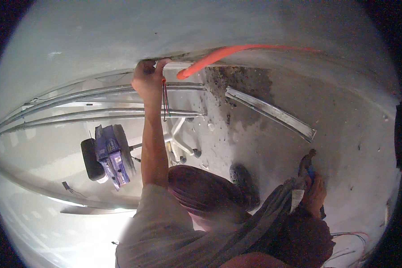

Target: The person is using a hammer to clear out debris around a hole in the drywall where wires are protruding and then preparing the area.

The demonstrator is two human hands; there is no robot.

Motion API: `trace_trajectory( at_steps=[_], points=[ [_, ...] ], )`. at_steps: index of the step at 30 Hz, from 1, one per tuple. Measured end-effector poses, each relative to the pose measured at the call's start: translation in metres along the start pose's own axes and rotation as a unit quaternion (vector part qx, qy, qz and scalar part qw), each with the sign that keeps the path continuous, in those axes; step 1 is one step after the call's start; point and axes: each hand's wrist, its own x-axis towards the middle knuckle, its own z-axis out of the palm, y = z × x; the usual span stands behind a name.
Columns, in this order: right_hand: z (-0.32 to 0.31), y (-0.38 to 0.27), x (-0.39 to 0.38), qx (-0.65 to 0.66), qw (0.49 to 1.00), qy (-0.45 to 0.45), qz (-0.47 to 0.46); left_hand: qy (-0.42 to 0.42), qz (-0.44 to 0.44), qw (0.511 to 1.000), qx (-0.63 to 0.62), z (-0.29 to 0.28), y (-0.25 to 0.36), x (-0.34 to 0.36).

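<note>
My left hand (148, 79) is raised against the pale wall (120, 35), fingers curled and pressed near a dark gap; what they grip is hidden. Thin red and dark wires (166, 100) hang beside my wrist from a small orange end. Just right of that hand, an orange flexible conduit (219, 54) runs along the wall, its free end pointing toward my fingers. Low on the right, my right hand (316, 194) is closed around a hammer (306, 164) with a dark head and a blue part on its handle.
A metal channel (272, 114) lies on the stained concrete floor (344, 120). Long metal pipes (98, 89) stretch to the left. A wheeled stool (181, 140) stands behind my left forearm, with a purple box (114, 154) beside it. Loose wires (355, 236) show at lower right.
</note>
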Motion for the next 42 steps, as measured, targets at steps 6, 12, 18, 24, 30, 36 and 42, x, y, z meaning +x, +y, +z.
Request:
trace_trajectory(
  at_steps=[6, 12, 18, 24, 30, 36, 42],
  points=[
    [0.004, 0.005, 0.002, -0.005, 1.000, 0.009, -0.024, 0.010, -0.032, 0.999, 0.008, -0.005, 0.017, -0.002],
    [-0.044, -0.058, 0.020, 0.003, 0.989, -0.069, 0.130, 0.044, -0.024, 0.998, 0.028, 0.004, 0.010, -0.002],
    [0.004, -0.005, 0.002, -0.013, 0.993, -0.013, 0.118, 0.045, 0.011, 0.998, 0.048, -0.002, -0.001, 0.003],
    [-0.005, -0.013, 0.002, -0.072, 0.985, -0.041, 0.148, 0.082, 0.097, 0.991, -0.043, 0.010, -0.022, 0.006],
    [-0.001, -0.017, 0.003, -0.049, 0.993, 0.015, 0.104, 0.062, 0.084, 0.994, -0.020, 0.001, -0.021, 0.001],
    [0.006, -0.006, -0.001, -0.125, 0.982, 0.036, 0.134, -0.002, 0.045, 0.998, -0.046, 0.001, -0.021, 0.002],
    [-0.001, -0.038, -0.001, -0.037, 0.994, 0.045, 0.087, 0.066, 0.066, 0.993, -0.070, -0.005, -0.024, -0.002]
  ],
)
